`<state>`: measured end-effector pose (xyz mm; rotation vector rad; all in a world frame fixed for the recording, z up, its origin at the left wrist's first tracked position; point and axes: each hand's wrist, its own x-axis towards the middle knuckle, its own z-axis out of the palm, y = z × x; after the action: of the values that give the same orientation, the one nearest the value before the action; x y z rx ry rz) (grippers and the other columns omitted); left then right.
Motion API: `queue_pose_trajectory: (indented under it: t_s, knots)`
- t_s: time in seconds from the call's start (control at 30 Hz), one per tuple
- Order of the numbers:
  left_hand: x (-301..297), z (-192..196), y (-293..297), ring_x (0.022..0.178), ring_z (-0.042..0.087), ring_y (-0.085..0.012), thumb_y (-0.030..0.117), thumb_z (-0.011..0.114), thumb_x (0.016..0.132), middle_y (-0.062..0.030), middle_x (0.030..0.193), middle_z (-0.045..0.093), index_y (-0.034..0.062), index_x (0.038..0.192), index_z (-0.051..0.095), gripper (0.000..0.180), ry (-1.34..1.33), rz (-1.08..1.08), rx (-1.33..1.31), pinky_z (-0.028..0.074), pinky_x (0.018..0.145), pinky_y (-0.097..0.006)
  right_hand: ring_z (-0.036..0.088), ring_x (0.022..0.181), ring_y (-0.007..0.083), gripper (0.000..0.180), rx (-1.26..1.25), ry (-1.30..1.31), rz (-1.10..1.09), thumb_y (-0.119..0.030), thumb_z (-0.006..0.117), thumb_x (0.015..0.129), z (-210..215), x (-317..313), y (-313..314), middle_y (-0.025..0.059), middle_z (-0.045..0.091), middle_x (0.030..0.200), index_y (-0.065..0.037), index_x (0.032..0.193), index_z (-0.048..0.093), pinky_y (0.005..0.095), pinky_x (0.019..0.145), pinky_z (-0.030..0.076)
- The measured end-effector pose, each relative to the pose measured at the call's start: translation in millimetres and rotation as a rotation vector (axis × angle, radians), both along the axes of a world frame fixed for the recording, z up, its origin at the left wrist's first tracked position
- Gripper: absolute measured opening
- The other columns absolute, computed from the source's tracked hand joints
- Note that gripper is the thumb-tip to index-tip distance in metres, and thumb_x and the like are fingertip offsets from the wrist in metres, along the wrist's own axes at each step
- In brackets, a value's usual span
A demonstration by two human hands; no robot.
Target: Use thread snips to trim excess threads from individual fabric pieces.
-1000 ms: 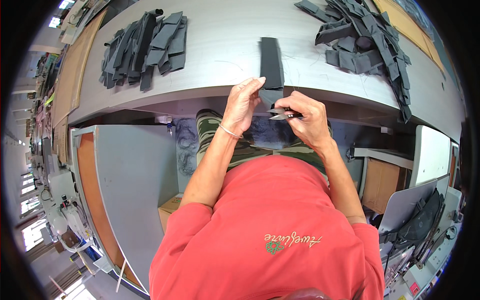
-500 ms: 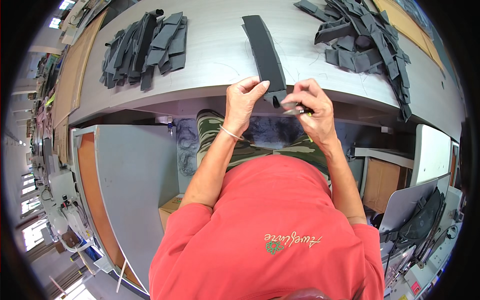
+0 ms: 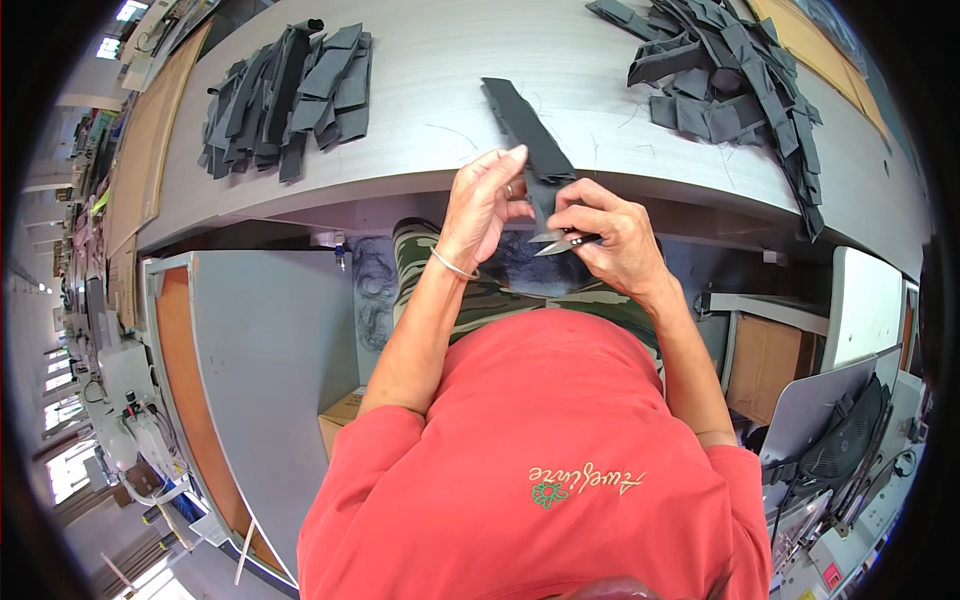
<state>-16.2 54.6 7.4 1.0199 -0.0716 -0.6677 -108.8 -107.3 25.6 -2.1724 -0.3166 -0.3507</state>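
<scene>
A dark grey fabric strip lies slantwise over the table's near edge, its near end folded and hanging down. My left hand is at its left side, the thumb over the strip's edge and the other fingers curled by the hanging end, loosely holding it. In my right hand is a small pair of thread snips, the blades pointing left just below the strip's near end. The right thumb and forefinger also touch that end. What lies behind the fingers is hidden.
A pile of grey strips lies at the table's left, and a looser heap at the right hangs over the near edge. Loose threads dot the pale tabletop. Below stand a grey cabinet and a cardboard box.
The strip has slid toward me, its near end now hanging lower. My left hand has opened somewhat and shifted down its edge; the right hand with the snips has moved down and slightly left.
</scene>
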Motion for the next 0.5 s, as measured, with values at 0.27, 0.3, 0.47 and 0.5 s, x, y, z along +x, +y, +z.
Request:
queue_pose_trajectory:
  t_s: [0.27,0.3,0.47,0.5]
  knots:
    - [0,0,1,0.082,0.057,-0.0043,0.009,0.068,0.084,-0.0002,0.094,0.064,0.0071,0.104,0.057,0.023,-0.051,-0.094,0.008,0.046,0.072,-0.020,0.062,0.068,0.0184,0.032,0.282,0.144,0.017,0.003,0.065,0.066,5,-1,-10,0.0061,0.065,0.083,-0.008,0.095,0.070,0.0295,0.062,0.049]
    - [-1,1,1,0.082,0.057,-0.0043,0.009,0.068,0.084,-0.0002,0.094,0.064,0.0071,0.104,0.057,0.023,-0.050,-0.091,0.007,0.046,0.072,-0.020,0.062,0.069,0.0166,0.033,0.175,0.063,-0.036,0.000,0.070,0.066,14,-1,-12,0.0063,0.066,0.083,-0.008,0.098,0.069,0.0286,0.064,0.049]
    - [-2,7,1,0.079,0.058,-0.0043,0.011,0.069,0.084,-0.0010,0.092,0.064,0.0062,0.100,0.056,0.021,-0.109,-0.058,0.105,0.045,0.068,-0.019,0.057,0.070,0.0181,0.032,-0.004,-0.092,-0.247,-0.013,0.077,0.069,24,6,-26,0.0033,0.064,0.079,-0.012,0.100,0.070,0.0304,0.066,0.044]
    - [-2,7,1,0.079,0.058,-0.0043,0.011,0.069,0.084,-0.0010,0.092,0.064,0.0062,0.100,0.056,0.021,-0.108,-0.058,0.106,0.045,0.068,-0.019,0.055,0.068,0.0180,0.030,-0.094,-0.106,-0.249,-0.014,0.076,0.070,24,7,-29,0.0016,0.062,0.076,-0.013,0.099,0.070,0.0311,0.065,0.042]
